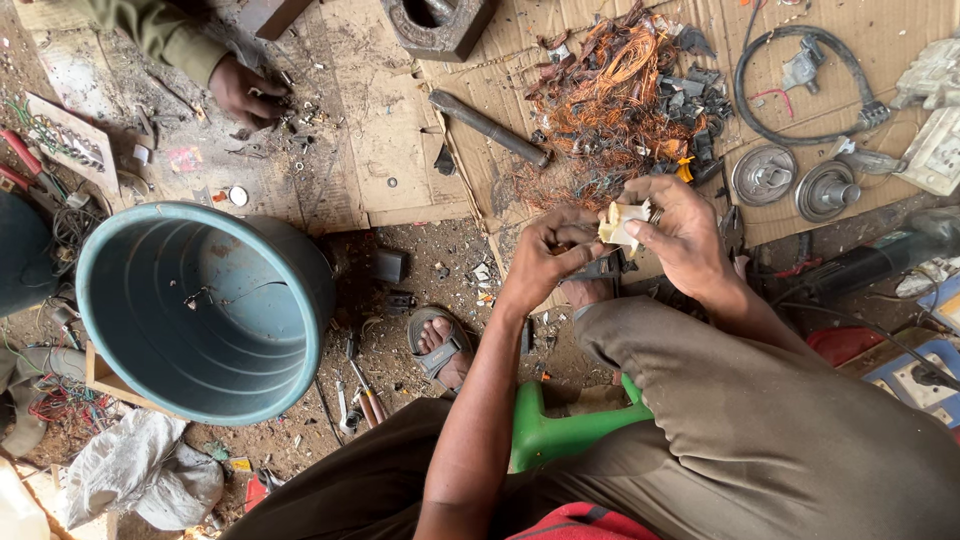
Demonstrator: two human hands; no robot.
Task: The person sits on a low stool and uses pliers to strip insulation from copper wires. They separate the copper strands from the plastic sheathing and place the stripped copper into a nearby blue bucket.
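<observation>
My left hand [548, 255] and my right hand [680, 232] meet above my knee, both gripping a small cream-white plastic part [620, 222]. The right fingers pinch its upper side, the left fingers press its lower left edge. Just beyond my hands lies a tangled heap of copper wire [615, 75] mixed with black plastic pieces [695, 100] on flattened cardboard [395, 150]. My sandalled foot [440, 345] rests on the dirt below my left forearm. I sit on a green plastic stool [560, 432].
A big teal plastic tub [205, 310] stands at the left. Another person's hand [245, 90] picks among small scraps at top left. A metal rod [490, 128], black cable loop [800, 85], two round metal parts [795, 182], screwdrivers [365, 395] and white sacks [145, 470] lie around.
</observation>
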